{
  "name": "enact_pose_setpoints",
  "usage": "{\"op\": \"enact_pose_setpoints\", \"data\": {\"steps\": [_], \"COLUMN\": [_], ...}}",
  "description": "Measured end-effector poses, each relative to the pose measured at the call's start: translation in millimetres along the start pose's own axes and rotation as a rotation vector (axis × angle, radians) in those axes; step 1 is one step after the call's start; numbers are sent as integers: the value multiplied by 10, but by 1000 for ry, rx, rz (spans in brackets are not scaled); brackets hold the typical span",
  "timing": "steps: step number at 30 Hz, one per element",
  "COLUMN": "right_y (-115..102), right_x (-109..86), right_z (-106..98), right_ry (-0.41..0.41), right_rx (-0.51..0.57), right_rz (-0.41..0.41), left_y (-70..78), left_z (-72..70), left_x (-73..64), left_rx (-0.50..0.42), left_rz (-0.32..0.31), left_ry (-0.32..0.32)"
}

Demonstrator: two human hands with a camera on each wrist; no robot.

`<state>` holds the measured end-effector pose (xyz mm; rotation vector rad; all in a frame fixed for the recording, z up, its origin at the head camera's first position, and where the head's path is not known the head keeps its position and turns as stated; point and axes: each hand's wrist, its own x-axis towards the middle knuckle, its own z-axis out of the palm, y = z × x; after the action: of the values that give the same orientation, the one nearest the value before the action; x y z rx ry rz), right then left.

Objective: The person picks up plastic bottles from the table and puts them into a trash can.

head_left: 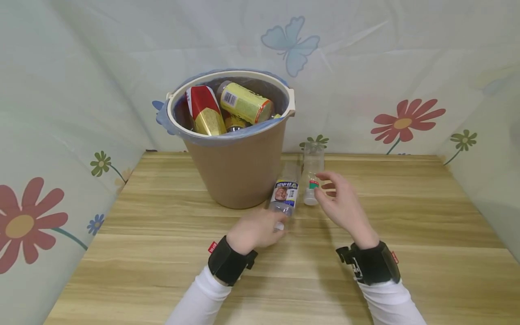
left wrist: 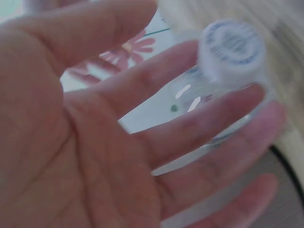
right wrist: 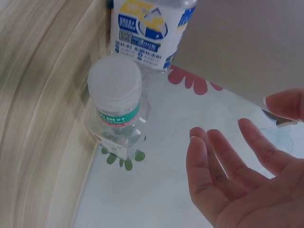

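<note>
A clear plastic bottle with a blue, white and yellow label (head_left: 285, 194) lies on the table against the bin, its white cap (left wrist: 232, 50) toward me. My left hand (head_left: 256, 230) is at that cap end; the left wrist view shows its fingers spread and nearly straight by the cap, the thumb apart. To the right lies a second clear bottle (head_left: 313, 180), with a small green label and a white cap (right wrist: 115, 80). Beside it my right hand (head_left: 343, 205) hovers, fingers loosely bent and nothing between them; in the right wrist view it is apart from both bottles.
A tan bin (head_left: 239, 171) with a blue liner stands at the back left of the wooden table (head_left: 398, 216). It holds a red-and-gold container (head_left: 207, 110), a yellow can-like container (head_left: 245, 103) and other items. A flowered curtain (head_left: 349, 104) hangs behind.
</note>
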<state>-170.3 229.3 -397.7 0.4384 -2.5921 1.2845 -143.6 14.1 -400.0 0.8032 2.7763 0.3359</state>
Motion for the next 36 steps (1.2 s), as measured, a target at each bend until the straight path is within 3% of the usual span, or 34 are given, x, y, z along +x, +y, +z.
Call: {"op": "enact_pose_setpoints", "data": {"steps": [4, 6, 9, 15, 18, 23, 25, 31, 36], "right_y": [-2, 1, 1, -7, -16, -23, -26, -27, -24], "right_x": [4, 6, 6, 12, 8, 2, 2, 3, -5], "right_z": [2, 6, 8, 0, -5, -8, -7, -3, -12], "right_ry": [-5, -8, -7, 16, 24, 25, 24, 31, 28], "right_rx": [1, 0, -2, -4, -6, -5, -4, -5, -2], "right_rz": [-6, -6, -5, -31, -34, -33, -39, -48, -33], "left_y": [21, 40, 95, 195, 193, 123, 96, 37, 11], "left_z": [-94, -125, -133, 94, 230, 356, 367, 291, 161], "left_x": [-102, -139, -156, 54, 173, 267, 274, 202, 91], "left_rx": [-13, -14, 43, 212, 221, 233, 226, 121, 3], "left_rz": [-39, -57, -76, -79, -107, -210, -222, -172, -133], "left_ry": [-70, -45, 79, 463, 555, 520, 506, 469, 361]}}
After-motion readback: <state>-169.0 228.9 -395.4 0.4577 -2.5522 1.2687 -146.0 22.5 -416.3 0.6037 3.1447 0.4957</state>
